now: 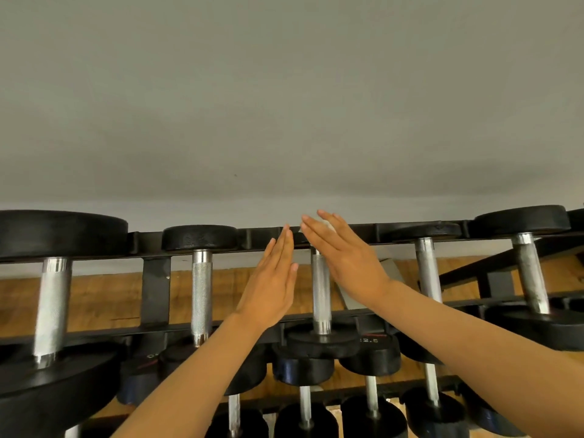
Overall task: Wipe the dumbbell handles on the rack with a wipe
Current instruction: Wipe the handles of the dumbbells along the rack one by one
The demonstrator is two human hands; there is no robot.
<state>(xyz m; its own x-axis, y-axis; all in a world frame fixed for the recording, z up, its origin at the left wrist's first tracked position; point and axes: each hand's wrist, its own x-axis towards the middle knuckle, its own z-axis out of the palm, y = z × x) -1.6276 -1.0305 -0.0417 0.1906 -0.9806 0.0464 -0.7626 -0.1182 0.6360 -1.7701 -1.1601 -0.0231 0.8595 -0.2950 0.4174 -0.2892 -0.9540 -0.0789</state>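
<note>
One head cam, wide-angle, facing fwd and a bit down at rack (316,240) from close up; wall (284,105) fills upper half, dumbbells (200,279) in lower half. No 2nd view.

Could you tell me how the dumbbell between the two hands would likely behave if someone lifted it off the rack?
The dumbbell probably feels heavy for its size: steel handle, thick black heads. The knurled grip should resist slipping. Set on a floor, its round heads might roll.

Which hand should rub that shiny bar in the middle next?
Probably the right hand: something white, maybe the wipe, peeks out by its fingers, and it hovers over the middle handle. The left hand is flat, empty, beside it.
</note>
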